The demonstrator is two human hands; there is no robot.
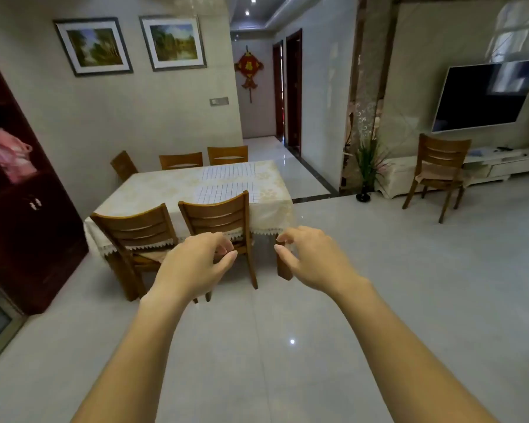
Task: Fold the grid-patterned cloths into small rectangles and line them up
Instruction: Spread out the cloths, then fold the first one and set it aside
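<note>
Two white cloths with a dark grid pattern lie spread flat on the dining table (153,190). One grid cloth (229,171) is on the far right part, the other grid cloth (223,192) is nearer, partly hidden behind a chair back. My left hand (196,264) and my right hand (306,257) are stretched out in the air well short of the table, over the floor. Their fingers hang loosely curled and hold nothing.
Two wooden chairs (220,221) stand at the near side of the table, more chairs (180,160) at the far side. A dark cabinet (22,209) fills the left. A lone chair (440,169), a plant (367,166) and a TV (486,96) are to the right. Glossy tile floor (379,270) lies between me and the table.
</note>
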